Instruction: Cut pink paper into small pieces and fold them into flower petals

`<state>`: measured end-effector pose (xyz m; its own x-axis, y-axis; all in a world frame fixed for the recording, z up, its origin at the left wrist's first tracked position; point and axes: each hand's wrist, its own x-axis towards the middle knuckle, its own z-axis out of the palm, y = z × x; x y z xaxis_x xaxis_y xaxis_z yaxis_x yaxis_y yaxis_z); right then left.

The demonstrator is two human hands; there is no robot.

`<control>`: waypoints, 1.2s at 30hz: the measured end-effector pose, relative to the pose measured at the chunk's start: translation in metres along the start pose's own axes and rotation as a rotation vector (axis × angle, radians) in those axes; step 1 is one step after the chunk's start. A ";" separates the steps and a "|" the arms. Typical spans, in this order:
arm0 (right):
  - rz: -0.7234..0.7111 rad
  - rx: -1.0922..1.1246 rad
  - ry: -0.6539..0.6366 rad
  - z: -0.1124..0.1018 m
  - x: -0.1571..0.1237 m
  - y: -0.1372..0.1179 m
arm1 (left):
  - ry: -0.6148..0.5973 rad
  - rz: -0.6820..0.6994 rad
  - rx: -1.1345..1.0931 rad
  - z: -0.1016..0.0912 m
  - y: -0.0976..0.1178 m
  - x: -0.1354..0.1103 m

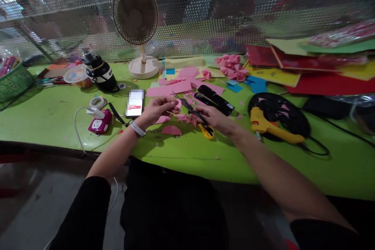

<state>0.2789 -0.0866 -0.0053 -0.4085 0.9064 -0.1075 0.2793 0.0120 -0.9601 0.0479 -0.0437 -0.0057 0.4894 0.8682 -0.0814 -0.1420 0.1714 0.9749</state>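
Observation:
My left hand (159, 109) pinches a small piece of pink paper (177, 104) above the green table (52, 117). My right hand (212, 119) grips scissors (187, 105) with yellow and black handles; the open blades point left at the pink piece. Pink paper scraps (181, 117) and a pink half-circle (172, 130) lie under my hands. A white watch band sits on my left wrist.
A phone (135, 103), pink power strip (99, 122), tape roll (97, 102) and black bottle (99, 72) lie left. A desk fan (136, 15) stands behind. A yellow glue gun (272, 127), a black case (218, 99), folded pink flowers (231, 66) and coloured paper sheets (307, 70) are right.

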 end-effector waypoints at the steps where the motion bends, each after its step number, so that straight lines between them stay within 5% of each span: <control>1: 0.003 0.006 0.005 0.001 0.000 0.000 | 0.002 -0.001 -0.001 0.000 0.000 0.000; 36: -0.005 -0.031 -0.003 0.001 0.003 0.010 | -0.053 -0.011 -0.049 -0.017 -0.001 0.005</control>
<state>0.2793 -0.0847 -0.0152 -0.4125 0.9050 -0.1039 0.3039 0.0292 -0.9523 0.0362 -0.0317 -0.0106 0.5359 0.8405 -0.0794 -0.1782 0.2045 0.9625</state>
